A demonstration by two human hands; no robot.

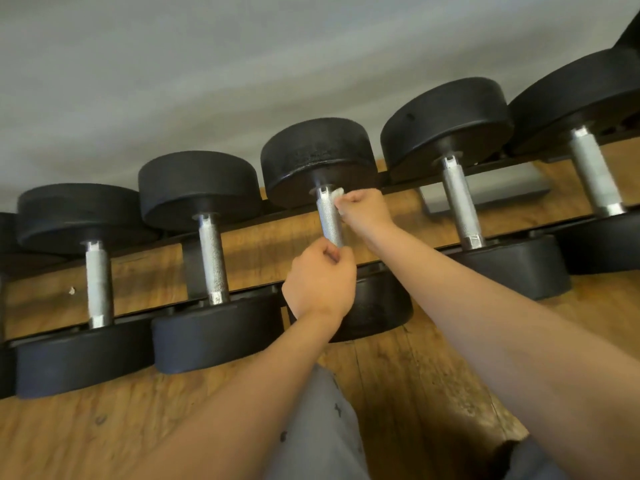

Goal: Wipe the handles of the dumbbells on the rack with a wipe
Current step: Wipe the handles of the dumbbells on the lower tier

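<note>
Several black dumbbells with knurled silver handles lie side by side on a low black rack [242, 221]. My left hand [320, 282] grips the near end of the middle dumbbell's handle [328, 220], fingers curled round it. My right hand [363, 211] holds a small white wipe [336, 193] against the far end of that same handle, just under the far weight head [317, 161]. Most of the wipe is hidden inside my fist. The near head [377, 306] is partly covered by my left wrist.
Neighbouring handles stand to the left [213, 258] and right [462, 202] of the one I hold. The rack sits on a wooden floor [415, 393] against a grey wall [207, 81]. A grey flat plate [491, 188] lies under the rack. My grey trouser leg [322, 427] is below.
</note>
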